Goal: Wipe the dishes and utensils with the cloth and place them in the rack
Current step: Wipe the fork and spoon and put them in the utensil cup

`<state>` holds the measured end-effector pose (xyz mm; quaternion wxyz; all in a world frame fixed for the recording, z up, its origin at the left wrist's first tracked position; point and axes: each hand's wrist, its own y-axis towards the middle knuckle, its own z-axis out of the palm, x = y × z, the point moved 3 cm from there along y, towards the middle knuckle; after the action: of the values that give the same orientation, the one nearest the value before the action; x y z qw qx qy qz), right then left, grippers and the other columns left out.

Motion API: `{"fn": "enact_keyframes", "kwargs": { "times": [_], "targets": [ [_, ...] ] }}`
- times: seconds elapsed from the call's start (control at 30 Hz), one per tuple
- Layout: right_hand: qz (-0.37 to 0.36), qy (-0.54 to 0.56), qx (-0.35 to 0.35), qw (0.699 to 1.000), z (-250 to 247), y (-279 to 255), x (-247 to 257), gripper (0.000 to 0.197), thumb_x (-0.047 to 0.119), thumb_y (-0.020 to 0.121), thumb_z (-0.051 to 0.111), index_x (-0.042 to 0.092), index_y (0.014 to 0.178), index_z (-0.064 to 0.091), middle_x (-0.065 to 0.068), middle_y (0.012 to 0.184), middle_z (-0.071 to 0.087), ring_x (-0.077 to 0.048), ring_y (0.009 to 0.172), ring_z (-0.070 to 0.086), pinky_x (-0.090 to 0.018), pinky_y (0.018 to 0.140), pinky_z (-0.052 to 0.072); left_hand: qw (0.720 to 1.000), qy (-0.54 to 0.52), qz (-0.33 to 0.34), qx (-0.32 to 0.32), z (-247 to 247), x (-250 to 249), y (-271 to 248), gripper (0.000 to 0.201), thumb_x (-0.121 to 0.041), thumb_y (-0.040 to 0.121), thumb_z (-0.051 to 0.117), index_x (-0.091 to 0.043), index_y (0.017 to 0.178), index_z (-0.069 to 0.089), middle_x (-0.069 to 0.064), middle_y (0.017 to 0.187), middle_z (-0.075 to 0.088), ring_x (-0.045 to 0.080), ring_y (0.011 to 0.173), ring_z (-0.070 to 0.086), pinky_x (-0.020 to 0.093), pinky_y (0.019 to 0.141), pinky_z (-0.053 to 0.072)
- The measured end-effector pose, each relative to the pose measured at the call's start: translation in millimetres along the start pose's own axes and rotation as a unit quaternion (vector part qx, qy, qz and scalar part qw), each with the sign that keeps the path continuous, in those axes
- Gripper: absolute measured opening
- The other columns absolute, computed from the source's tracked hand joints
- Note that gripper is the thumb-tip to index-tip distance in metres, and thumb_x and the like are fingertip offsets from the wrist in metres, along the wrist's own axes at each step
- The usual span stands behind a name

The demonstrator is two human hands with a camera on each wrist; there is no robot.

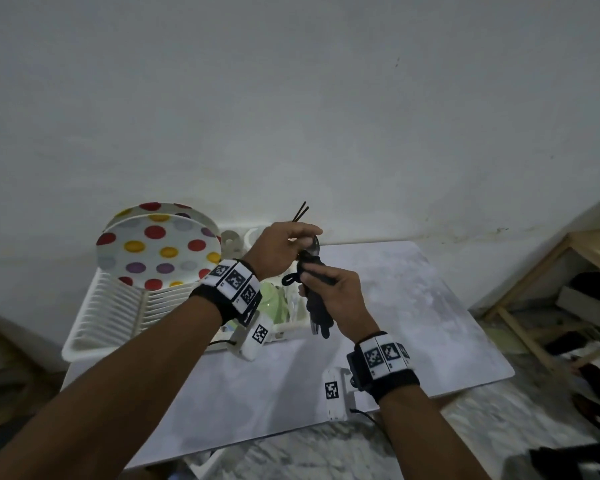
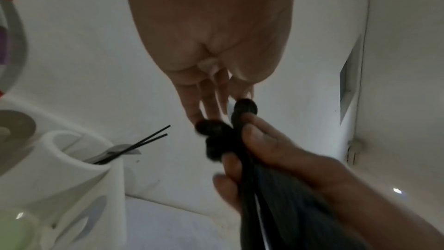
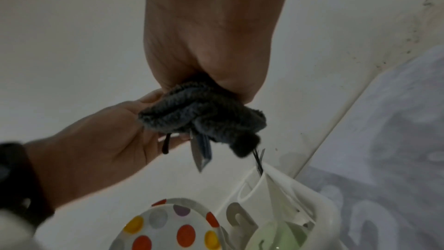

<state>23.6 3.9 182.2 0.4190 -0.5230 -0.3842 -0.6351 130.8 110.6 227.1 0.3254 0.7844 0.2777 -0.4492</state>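
Above rack's (image 1: 94,327) right end, near table's (image 1: 430,306) back-left corner: right hand (image 1: 340,299) fisted round dark cloth (image 1: 314,306), cloth wrapped about metal utensil (image 3: 198,154), likely spoon. Left hand (image 1: 281,249) pinches utensil's upper end, fingertips (image 2: 192,113) at cloth. Polka-dot plates (image 1: 160,251) upright in rack slots; chopsticks (image 2: 144,143) stand in white cutlery cup (image 2: 72,166). Green bowl (image 1: 274,301) in rack below hands.

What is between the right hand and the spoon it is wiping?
The dark cloth: the right hand grips it, wrapped around the spoon, as the right wrist view shows.
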Motion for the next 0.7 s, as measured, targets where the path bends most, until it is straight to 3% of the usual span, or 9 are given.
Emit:
{"fn": "enact_keyframes", "kwargs": {
  "times": [0.07, 0.13, 0.2, 0.27, 0.37, 0.5, 0.63, 0.7],
  "targets": [
    [0.001, 0.008, -0.018, 1.0, 0, 2, 3, 0.022, -0.001, 0.086, 0.068, 0.003, 0.107, 0.072, -0.021, 0.074, 0.068, -0.025, 0.059, 0.061, -0.033, 0.059, 0.054, 0.999, 0.009, 0.004, -0.045, 1, 4, -14, 0.03, -0.016, 0.099, 0.051, -0.019, 0.127, 0.06, 0.0, 0.123, 0.064, 0.013, 0.107, 0.064, 0.028, 0.093, 0.053],
    [0.005, 0.032, -0.034, 0.999, -2, 6, 8, 0.024, 0.001, 0.087, 0.068, 0.003, 0.11, 0.071, -0.02, 0.078, 0.07, -0.025, 0.062, 0.061, -0.032, 0.058, 0.054, 0.984, -0.049, -0.037, -0.167, 3, 10, -41, 0.022, -0.021, 0.1, 0.049, -0.023, 0.12, 0.059, -0.005, 0.115, 0.065, 0.017, 0.095, 0.068, 0.029, 0.081, 0.058],
    [-0.003, 0.06, -0.044, 0.997, -5, 9, 12, 0.025, 0.001, 0.086, 0.068, 0.001, 0.111, 0.07, -0.024, 0.086, 0.07, -0.03, 0.074, 0.065, -0.038, 0.072, 0.057, 0.968, -0.108, -0.078, -0.212, 15, 20, -68, 0.008, -0.016, 0.097, 0.054, -0.016, 0.103, 0.058, 0.0, 0.1, 0.065, 0.027, 0.084, 0.069, 0.036, 0.074, 0.06],
    [-0.01, 0.07, -0.048, 0.996, -7, 11, 14, 0.025, 0.001, 0.086, 0.068, 0.002, 0.11, 0.071, -0.028, 0.095, 0.07, -0.034, 0.083, 0.068, -0.042, 0.085, 0.057, 0.974, -0.145, -0.09, -0.149, 32, 26, -86, 0.006, -0.009, 0.092, 0.061, -0.007, 0.097, 0.058, 0.009, 0.097, 0.065, 0.031, 0.082, 0.069, 0.039, 0.074, 0.06],
    [-0.004, 0.04, -0.044, 0.998, -6, 10, 12, 0.023, 0.004, 0.085, 0.069, 0.008, 0.108, 0.073, -0.022, 0.103, 0.072, -0.037, 0.094, 0.069, -0.043, 0.09, 0.056, 0.981, -0.159, -0.074, -0.08, 46, 21, -93, 0.012, -0.002, 0.085, 0.069, -0.004, 0.096, 0.064, 0.013, 0.099, 0.067, 0.021, 0.074, 0.068, 0.031, 0.069, 0.059],
    [0.007, 0.025, -0.051, 0.998, -7, 7, 9, 0.023, 0.003, 0.084, 0.07, 0.008, 0.107, 0.073, -0.017, 0.102, 0.074, -0.032, 0.094, 0.07, -0.043, 0.088, 0.057, 0.981, -0.167, -0.082, -0.056, 49, 14, -86, 0.02, 0.007, 0.081, 0.069, -0.005, 0.096, 0.066, 0.017, 0.09, 0.071, 0.024, 0.066, 0.066, 0.032, 0.066, 0.058],
    [0.018, 0.02, -0.089, 0.996, -13, 6, 8, 0.021, 0.006, 0.084, 0.072, 0.01, 0.104, 0.075, -0.014, 0.091, 0.075, -0.033, 0.08, 0.067, -0.054, 0.081, 0.056, 0.992, -0.092, -0.081, -0.022, 53, 14, -83, 0.02, 0.009, 0.087, 0.06, 0.0, 0.105, 0.064, 0.01, 0.075, 0.068, 0.006, 0.058, 0.058, 0.021, 0.061, 0.05],
    [0.012, 0.01, -0.112, 0.994, -14, 6, 4, 0.017, 0.008, 0.084, 0.073, 0.015, 0.099, 0.076, -0.01, 0.084, 0.074, -0.028, 0.076, 0.065, -0.05, 0.079, 0.056, 0.994, -0.065, -0.084, -0.002, 55, 13, -83, 0.02, 0.009, 0.089, 0.056, 0.0, 0.106, 0.063, 0.008, 0.072, 0.065, 0.003, 0.055, 0.054, 0.021, 0.059, 0.049]
  ]
}}
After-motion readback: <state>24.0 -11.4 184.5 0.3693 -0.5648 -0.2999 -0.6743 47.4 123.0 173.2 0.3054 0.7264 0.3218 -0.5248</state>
